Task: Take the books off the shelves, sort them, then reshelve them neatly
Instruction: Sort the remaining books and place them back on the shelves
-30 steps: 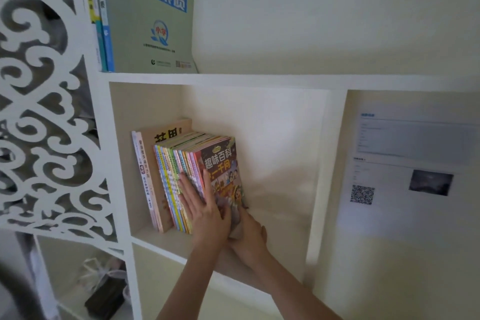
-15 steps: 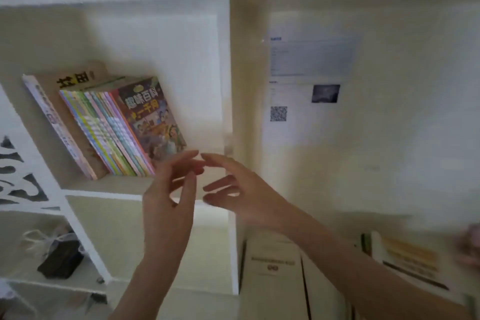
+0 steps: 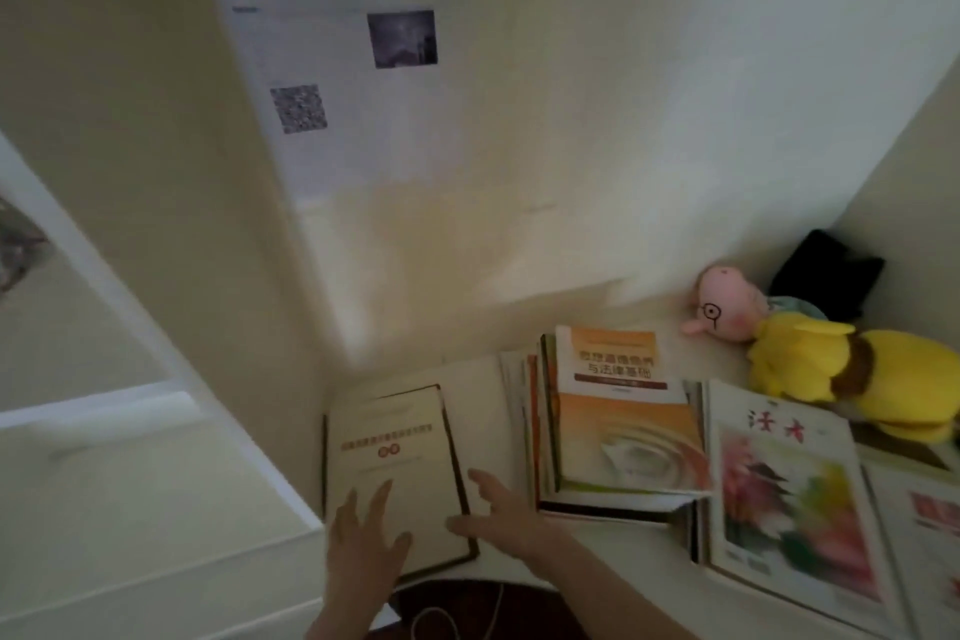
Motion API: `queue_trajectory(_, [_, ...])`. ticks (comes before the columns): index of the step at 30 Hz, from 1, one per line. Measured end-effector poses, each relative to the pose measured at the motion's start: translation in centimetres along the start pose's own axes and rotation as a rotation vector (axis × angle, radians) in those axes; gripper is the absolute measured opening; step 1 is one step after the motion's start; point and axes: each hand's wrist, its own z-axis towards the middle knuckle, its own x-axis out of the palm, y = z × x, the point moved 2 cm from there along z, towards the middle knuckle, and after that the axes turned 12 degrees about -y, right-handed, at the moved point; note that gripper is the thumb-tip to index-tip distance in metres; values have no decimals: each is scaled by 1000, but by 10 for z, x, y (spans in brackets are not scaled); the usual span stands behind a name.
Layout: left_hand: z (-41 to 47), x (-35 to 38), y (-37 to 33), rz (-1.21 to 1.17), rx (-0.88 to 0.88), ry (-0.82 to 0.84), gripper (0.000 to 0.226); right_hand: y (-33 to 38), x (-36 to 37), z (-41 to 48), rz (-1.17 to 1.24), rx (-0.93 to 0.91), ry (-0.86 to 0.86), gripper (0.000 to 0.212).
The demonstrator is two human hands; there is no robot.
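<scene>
Spread fingers (image 3: 383, 496) are held over the cream book (image 3: 395, 447), and nothing is grasped.
The left hand (image 3: 363, 543) is seen over its lower part, the right hand (image 3: 501, 520) at its 3 o'clock edge, also released. The book is laid flat on the desk (image 3: 665, 317); a book stack (image 3: 623, 421) is seen at 3 o'clock.

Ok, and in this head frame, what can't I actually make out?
Cream book title: head view, too blurred to read.
Whether the left hand or right hand touches that book: head view, motion blur.
Stack under the orange book: head view, covered, only edges show.
Red-printed book: head view, cut off by the right edge.
Wall sheet text: head view, blurred.
</scene>
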Motion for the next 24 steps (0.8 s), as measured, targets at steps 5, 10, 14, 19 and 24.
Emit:
queue_trajectory(5, [16,8,29,76,-172,-11,75,-21,32,36,120,165,-94,105])
queue_trajectory(10, [13,9,25,17,-212,-57,76,-27,51,55,-50,183,-126,101])
queue_trajectory(14, [10,13,25,71,-191,-39,84,-31,46,70,-46,224,-135,98])
queue_trajectory(19, [12,17,28,30,-263,11,84,-36,39,74,-152,234,-182,94])
queue_trajectory(24, [24,12,44,-54,-393,-1,94,-39,40,70,49,242,-118,84])
